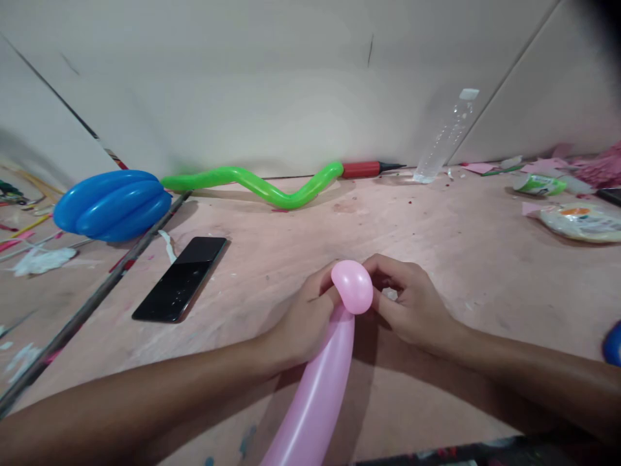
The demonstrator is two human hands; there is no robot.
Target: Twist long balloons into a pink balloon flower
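Note:
A long pink balloon (320, 395) runs up from the bottom edge to a small round bubble at its top end. My left hand (308, 317) is closed around the balloon just below and left of the bubble. On the bubble's right side, my right hand (412, 301) pinches with thumb and forefinger; the bubble partly hides its fingertips, and the pinched part of the balloon is small. The bubble sits between both hands, above the table (272, 259).
Behind the hands lie a wavy green balloon (286, 199) and a red pump (361, 169). A blue balloon bundle (114, 206) and a black phone (180, 279) are at left. A clear bottle (444, 142) leans on the wall. Wrappers (579, 222) lie at right.

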